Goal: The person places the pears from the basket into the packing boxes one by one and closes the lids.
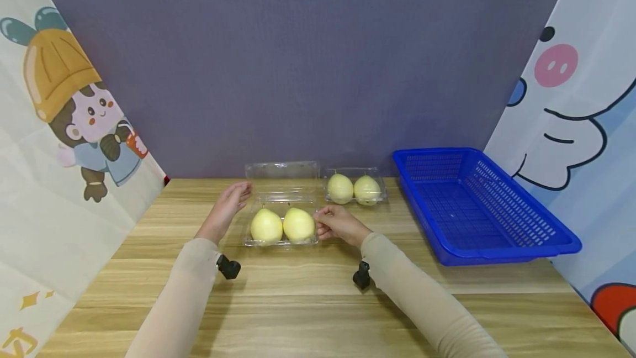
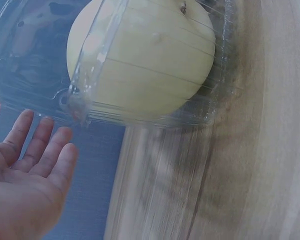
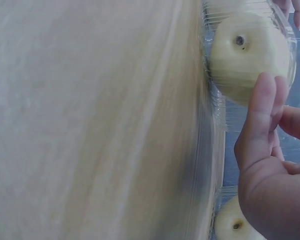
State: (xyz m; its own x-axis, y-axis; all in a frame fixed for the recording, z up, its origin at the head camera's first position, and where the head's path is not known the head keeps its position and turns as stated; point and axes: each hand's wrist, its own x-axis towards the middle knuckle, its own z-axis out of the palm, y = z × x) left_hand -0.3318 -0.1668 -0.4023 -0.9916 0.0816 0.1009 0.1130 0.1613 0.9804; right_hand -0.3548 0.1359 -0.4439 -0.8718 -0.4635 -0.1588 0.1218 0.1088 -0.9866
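In the head view, a clear plastic clamshell box (image 1: 282,243) lies on the table with its lid (image 1: 282,171) raised at the back. Two pale yellow pears, a left one (image 1: 266,226) and a right one (image 1: 298,225), sit side by side in its tray. My left hand (image 1: 228,209) is beside the box's left side, fingers loosely extended and fingertips close to the lid's left edge; its palm shows in the left wrist view. At the tray's right edge, my right hand (image 1: 343,224) pinches the rim between thumb and fingers.
Behind my right hand stands a second clear box (image 1: 382,196) holding two pears (image 1: 340,188). A blue plastic basket (image 1: 422,211) sits at the right of the wooden table (image 1: 298,308). A grey-blue panel (image 1: 318,70) rises along the table's back edge.
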